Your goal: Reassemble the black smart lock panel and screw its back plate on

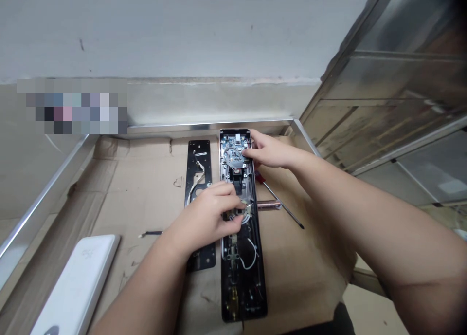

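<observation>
A long black housing (260, 276) lies open on the cardboard, with a blue circuit board (231, 142) at its far end and white wires in its lower half. My right hand (272, 152) holds the housing's far right edge, its thumb over the circuit board and the other fingers partly hidden behind the side. Over the middle of the housing, my left hand (215, 211) has thumb and forefinger bent close together at small parts near a curved white wire. What lies between those fingertips is too small to make out. Left of the housing is a black plate (200, 167) with a pale cable.
Brown cardboard (153, 179) lines a metal-edged tray or bench (204, 127). A screwdriver (282, 203) and a shiny copper-coloured cylinder (269, 205) lie right of the housing. At the lower left are a white case (78, 286) and a short black connector cable (151, 233).
</observation>
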Demonstrator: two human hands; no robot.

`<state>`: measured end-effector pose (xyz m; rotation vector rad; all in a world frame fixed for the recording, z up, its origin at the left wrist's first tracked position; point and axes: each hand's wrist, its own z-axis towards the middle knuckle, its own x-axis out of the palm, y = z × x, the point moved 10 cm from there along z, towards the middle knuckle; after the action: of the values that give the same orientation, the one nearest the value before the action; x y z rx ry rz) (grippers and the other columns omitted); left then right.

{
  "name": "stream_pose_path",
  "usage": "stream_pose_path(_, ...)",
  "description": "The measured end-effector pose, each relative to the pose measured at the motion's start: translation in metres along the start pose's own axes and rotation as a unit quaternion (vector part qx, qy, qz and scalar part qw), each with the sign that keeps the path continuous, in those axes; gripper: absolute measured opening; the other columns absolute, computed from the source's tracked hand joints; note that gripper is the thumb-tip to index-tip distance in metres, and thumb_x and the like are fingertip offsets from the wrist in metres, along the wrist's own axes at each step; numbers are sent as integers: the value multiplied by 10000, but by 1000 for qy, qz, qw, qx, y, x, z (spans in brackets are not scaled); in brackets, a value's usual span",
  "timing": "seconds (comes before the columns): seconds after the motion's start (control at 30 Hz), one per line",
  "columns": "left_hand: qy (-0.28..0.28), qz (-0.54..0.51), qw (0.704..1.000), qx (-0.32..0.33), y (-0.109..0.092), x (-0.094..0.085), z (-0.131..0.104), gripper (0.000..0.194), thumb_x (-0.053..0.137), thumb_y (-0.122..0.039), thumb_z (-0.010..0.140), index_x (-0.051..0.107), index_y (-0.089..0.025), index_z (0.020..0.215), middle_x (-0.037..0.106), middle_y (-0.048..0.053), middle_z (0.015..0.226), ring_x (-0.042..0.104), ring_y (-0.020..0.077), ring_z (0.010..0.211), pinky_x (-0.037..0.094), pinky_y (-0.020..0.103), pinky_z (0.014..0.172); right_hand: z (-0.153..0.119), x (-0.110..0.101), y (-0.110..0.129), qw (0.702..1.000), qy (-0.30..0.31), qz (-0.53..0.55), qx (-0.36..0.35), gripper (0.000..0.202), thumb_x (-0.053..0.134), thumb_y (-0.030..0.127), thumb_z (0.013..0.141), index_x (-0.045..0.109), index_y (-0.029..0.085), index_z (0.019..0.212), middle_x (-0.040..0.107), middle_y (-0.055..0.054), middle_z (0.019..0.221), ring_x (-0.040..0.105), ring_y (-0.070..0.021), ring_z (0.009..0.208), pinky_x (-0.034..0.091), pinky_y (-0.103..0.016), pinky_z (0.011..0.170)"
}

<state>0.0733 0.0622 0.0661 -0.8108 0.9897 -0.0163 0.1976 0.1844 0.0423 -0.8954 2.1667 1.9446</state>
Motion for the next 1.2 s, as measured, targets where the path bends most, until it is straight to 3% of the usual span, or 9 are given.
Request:
stream_pose_path(0.53,5,9,1000,4,0,-1,-2,139,621,-265,932,726,-197,993,619,48,890,585,189,885,519,345,776,-1,0,3,1000,-1,-7,-5,255,593,127,884,455,222,1076,621,-22,908,641,-158,670,584,-323,507)
stream_pose_path(1.2,-10,12,1000,-1,-1,-4,-2,139,639,-228,901,740,-179,984,624,47,869,607,188,866,533,347,777,1,0,0,1000,1,-7,-9,264,604,148,876,459,223,1084,626,-35,931,673,-189,675,622,-409,555)
